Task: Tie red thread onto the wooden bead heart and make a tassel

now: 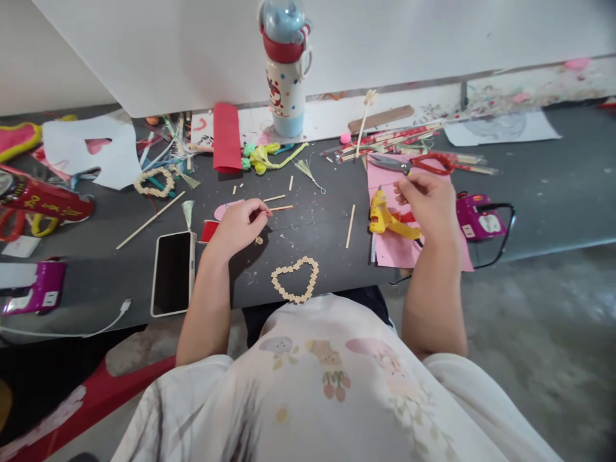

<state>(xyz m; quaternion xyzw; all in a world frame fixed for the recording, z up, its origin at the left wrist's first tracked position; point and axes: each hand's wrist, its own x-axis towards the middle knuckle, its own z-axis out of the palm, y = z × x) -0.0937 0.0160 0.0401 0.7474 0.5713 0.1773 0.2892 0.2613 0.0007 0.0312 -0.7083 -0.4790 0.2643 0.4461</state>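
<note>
My left hand [243, 224] is closed in a pinch above the left middle of the table. A thin wooden stick [282, 208] shows just beyond its fingertips; I cannot tell whether it is held. A heart-shaped ring of small pale pieces [295, 280] lies near the table's front edge. My right hand [433, 202] is also pinched, over the pink paper [394, 253], and whatever is in its fingers is too small to make out. Below it lies a yellow glue gun [387, 218]. Scissors with red handles [411, 164] rest just behind it.
A water bottle [286, 77] stands at the back. A phone [173, 274] lies left of my left arm, and a red can [52, 199] is farther left. Wrapped sticks [394, 142] lie behind the scissors. A purple box with a black cord [481, 217] sits at the right.
</note>
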